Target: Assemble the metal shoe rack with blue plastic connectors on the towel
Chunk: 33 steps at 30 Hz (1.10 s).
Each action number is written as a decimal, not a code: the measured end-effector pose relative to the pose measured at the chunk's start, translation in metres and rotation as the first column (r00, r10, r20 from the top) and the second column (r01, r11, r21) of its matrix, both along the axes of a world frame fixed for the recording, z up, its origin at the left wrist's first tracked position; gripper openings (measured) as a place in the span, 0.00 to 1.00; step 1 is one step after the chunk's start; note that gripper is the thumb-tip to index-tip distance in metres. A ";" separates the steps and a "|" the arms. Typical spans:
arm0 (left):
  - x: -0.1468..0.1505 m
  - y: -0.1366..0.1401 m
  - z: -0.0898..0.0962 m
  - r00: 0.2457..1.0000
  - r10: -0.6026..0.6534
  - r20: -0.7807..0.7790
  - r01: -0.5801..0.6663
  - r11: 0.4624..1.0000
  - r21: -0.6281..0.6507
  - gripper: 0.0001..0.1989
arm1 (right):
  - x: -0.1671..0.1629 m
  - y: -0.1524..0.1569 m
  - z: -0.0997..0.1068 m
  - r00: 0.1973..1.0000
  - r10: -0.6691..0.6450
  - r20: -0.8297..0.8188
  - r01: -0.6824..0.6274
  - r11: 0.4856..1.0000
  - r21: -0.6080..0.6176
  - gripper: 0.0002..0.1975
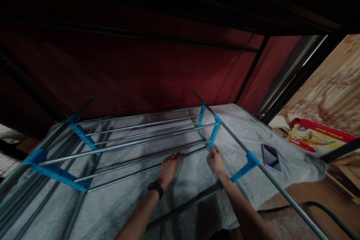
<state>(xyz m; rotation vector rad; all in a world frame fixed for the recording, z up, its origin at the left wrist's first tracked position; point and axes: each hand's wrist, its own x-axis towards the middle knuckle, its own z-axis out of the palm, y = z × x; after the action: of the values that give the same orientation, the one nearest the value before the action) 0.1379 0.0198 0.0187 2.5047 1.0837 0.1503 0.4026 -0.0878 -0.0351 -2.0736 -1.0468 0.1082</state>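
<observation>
A partly assembled rack of grey metal tubes and blue plastic brackets lies across a pale grey blanket. My left hand, with a dark band on the wrist, is closed on the nearest crosswise tube, close to its right end. At that tube's right end, my right hand pinches the lower tip of a blue bracket; its fingertips are partly hidden. Another blue bracket sits lower on the right side tube, its free end near my right forearm. Blue brackets also hold the tubes on the left.
Several loose grey tubes lie at the left. On the blanket, a phone rests at the right. Beyond it stands a red and yellow box. Dark bed-frame posts and a red cloth enclose the back.
</observation>
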 end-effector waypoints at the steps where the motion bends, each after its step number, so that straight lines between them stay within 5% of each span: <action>1: 0.000 0.000 0.000 1.000 0.004 -0.006 -0.004 1.000 0.004 0.36 | -0.002 0.000 0.000 1.000 -0.018 0.001 0.018 1.000 -0.005 0.30; 11: -0.005 -0.011 0.006 0.996 -0.038 0.085 0.039 0.999 -0.005 0.32 | -0.010 -0.014 -0.010 0.997 -0.051 0.052 0.056 0.992 -0.114 0.33; 16: -0.005 -0.010 -0.001 0.994 -0.025 0.107 0.025 1.000 0.002 0.28 | -0.027 -0.025 -0.015 0.975 -0.010 0.221 0.007 1.000 0.016 0.31; 18: -0.005 -0.011 -0.003 0.992 -0.016 0.128 0.017 1.000 -0.007 0.26 | -0.044 -0.020 -0.009 0.951 0.081 0.298 -0.105 0.992 0.066 0.27; 23: -0.004 -0.011 -0.003 0.987 0.059 0.147 -0.052 0.997 -0.049 0.22 | -0.087 0.016 -0.006 0.828 0.420 0.372 -0.471 0.880 0.054 0.24; 33: -0.009 -0.017 0.009 0.972 0.056 0.230 -0.054 0.998 -0.016 0.22 | -0.093 0.050 -0.021 0.647 0.635 0.423 -0.645 0.751 -0.141 0.22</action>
<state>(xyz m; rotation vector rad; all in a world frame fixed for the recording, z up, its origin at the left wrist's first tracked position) 0.1290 0.0026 0.0276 2.3781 1.0545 0.4390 0.3093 -0.0381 -0.0559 -1.6318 -2.0450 -0.0351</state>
